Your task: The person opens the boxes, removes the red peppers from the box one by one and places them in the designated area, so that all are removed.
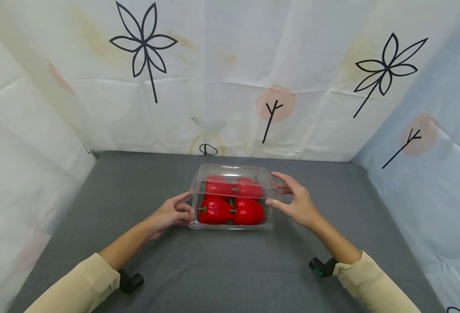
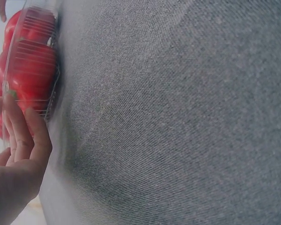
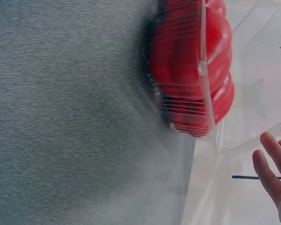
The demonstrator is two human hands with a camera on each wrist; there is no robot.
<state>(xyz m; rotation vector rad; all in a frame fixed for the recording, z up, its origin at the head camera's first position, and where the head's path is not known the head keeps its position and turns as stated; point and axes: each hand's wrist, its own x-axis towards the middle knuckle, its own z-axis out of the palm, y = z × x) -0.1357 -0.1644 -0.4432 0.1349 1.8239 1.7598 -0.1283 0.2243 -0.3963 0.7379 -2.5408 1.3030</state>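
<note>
A clear plastic clamshell box (image 1: 231,226) stands on the grey cloth, its hinged lid (image 1: 234,170) raised and tilted over the back part. Inside lie several red bell peppers (image 1: 215,211) with green stems. At the box's left edge, my left hand (image 1: 172,214) grips the rim between thumb and fingers; the left wrist view shows these fingers (image 2: 21,136) against the side wall. My right hand (image 1: 298,202) is at the right side by the lid, thumb and index finger spread apart. In the right wrist view, its extended fingers (image 3: 271,168) are near the lid's edge.
Grey cloth (image 1: 230,269) covers the table. White patterned sheets (image 1: 230,117) hang behind it and at both sides. Beige sleeves (image 1: 83,282) and dark wrist bands (image 1: 130,281) show on the forearms.
</note>
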